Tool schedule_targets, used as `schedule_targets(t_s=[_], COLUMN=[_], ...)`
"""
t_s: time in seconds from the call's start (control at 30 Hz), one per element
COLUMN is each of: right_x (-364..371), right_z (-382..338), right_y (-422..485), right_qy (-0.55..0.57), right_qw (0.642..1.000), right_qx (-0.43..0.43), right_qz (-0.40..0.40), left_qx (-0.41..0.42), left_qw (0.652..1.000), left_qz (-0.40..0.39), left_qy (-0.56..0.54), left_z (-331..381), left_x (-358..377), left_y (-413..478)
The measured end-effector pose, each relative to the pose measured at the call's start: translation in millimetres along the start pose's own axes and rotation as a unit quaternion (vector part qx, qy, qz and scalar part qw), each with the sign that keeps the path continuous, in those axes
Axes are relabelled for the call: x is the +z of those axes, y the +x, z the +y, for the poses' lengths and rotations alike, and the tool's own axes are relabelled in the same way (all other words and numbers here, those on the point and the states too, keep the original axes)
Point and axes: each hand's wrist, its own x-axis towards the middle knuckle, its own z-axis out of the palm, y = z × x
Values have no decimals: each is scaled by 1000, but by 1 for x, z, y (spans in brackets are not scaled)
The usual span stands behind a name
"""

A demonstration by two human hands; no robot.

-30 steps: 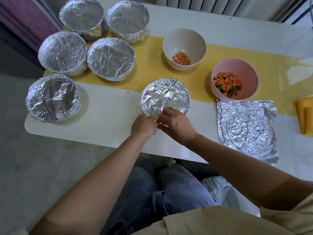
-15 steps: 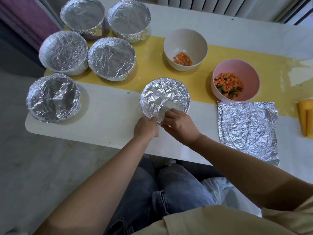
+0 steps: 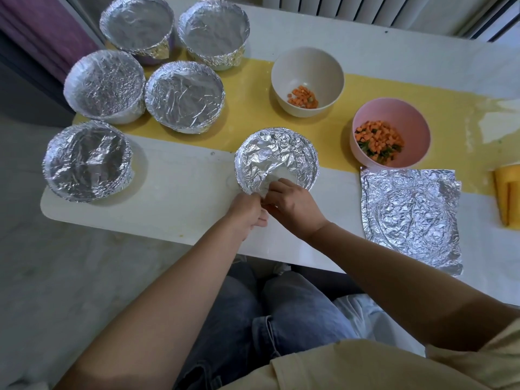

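A foil-covered bowl (image 3: 277,156) stands near the front middle of the white table (image 3: 180,198). Its crinkled foil is lifted at the near edge, and a pale patch shows beneath. My left hand (image 3: 247,211) pinches the foil at the bowl's near rim. My right hand (image 3: 292,201) pinches the same foil edge right beside it, fingers curled over the rim. A flat creased foil sheet (image 3: 410,218) lies to the right.
Several foil-covered bowls, such as one (image 3: 87,160) at the left, fill the table's left and back. A beige bowl (image 3: 307,80) and a pink bowl (image 3: 391,132) hold diced carrot on a yellow runner (image 3: 247,108). A yellow object (image 3: 508,195) lies at the right edge.
Both hands stay at the bowl's near rim, working the foil edge. The foil flap has lifted a little more and the pale patch under it shows wider.
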Motion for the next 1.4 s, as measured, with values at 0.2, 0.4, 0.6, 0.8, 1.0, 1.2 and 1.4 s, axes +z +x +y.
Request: schedule_targets(t_s=[0.2,0.4,0.6,0.8,1.0,1.2,1.4], right_x=[-7,-13,-5,-3,-1,-16,-17], right_z=[2,11,4,3,4,12,16], right_y=[-2,-11,-2,-3,-3,-8,-10], right_qy=[18,-14,-14,-18,-10,39,-26], right_qw=[1000,1000,1000,1000,1000,997,998], right_qx=[3,-9,-5,12,25,-33,-14], right_qz=[-18,-7,4,11,2,-65,-50], left_qx=[25,41,20,19,20,43,43], left_qw=[999,996,997,999,1000,999,999], left_qz=[18,42,57,40,19,23,16], left_qy=[23,68,48,-24,-7,-19,11], left_z=[3,2,-7,-9,-9,-8,-5], left_x=[-8,-20,-6,5,3,-7,-19], left_y=[3,16,8,9,1,8,11])
